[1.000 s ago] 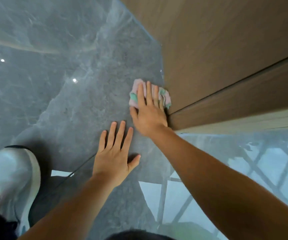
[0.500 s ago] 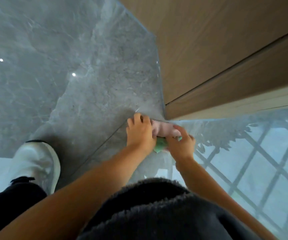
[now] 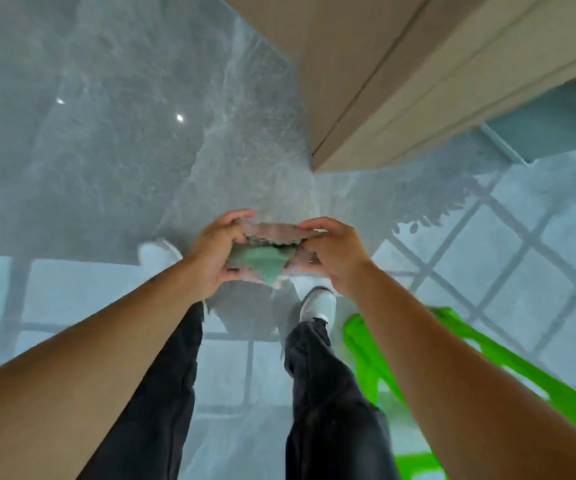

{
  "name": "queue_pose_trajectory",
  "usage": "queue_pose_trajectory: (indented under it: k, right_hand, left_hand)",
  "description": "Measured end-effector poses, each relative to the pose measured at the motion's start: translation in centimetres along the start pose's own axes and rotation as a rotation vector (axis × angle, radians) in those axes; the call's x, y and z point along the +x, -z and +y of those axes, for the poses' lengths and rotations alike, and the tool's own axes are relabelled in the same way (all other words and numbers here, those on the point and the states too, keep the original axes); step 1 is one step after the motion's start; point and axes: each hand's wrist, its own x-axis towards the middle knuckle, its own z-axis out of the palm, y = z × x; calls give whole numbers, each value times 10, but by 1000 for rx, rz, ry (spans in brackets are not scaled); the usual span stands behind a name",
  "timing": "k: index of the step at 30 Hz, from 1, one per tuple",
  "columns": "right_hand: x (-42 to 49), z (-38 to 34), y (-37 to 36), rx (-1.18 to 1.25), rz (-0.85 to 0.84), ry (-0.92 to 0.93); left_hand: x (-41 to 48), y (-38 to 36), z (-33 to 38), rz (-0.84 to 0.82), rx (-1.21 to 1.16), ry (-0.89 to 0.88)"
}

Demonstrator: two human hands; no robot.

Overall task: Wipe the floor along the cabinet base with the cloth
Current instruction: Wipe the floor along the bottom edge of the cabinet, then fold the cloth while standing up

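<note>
A pink and green cloth (image 3: pixel 266 254) is held up in the air between both hands, well above the floor. My left hand (image 3: pixel 215 252) grips its left edge and my right hand (image 3: pixel 331 254) grips its right edge. The cloth is stretched between them, green side toward me. The wooden cabinet (image 3: pixel 366 64) stands at the upper right, and its base corner (image 3: pixel 314 166) meets the glossy grey marble floor (image 3: pixel 124 150) ahead of my hands.
I am standing; dark trouser legs and white shoes (image 3: pixel 317 304) show below my hands. A bright green object (image 3: pixel 487 368) lies on the floor at the lower right. The floor reflects a window grid on the right side.
The cloth has come off the floor by the cabinet base. Both hands have taken hold of it and lifted it, and the view has risen from crouching to standing.
</note>
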Motion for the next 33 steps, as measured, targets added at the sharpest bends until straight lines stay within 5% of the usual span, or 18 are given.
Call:
queue_pose_trajectory:
  k: [5, 12, 18, 25, 30, 33]
  right_hand:
    - [-122, 36, 50, 177, 116, 78]
    - [-231, 158, 131, 512, 352, 47]
    - [-256, 242, 208, 480, 531, 24]
    - [-274, 310, 290, 389, 951, 6]
    - [-270, 340, 296, -54, 658, -57]
    - [-269, 335, 294, -141, 629, -28]
  left_hand:
    - [-108, -43, -34, -113, -78, 144]
    - [-176, -119, -123, -235, 294, 173]
    - [-194, -216, -183, -385, 447, 102]
    - [-223, -330, -243, -550, 571, 159]
    - [-197, -350, -255, -431, 831, -91]
    - [-204, -343, -244, -486, 959, -160]
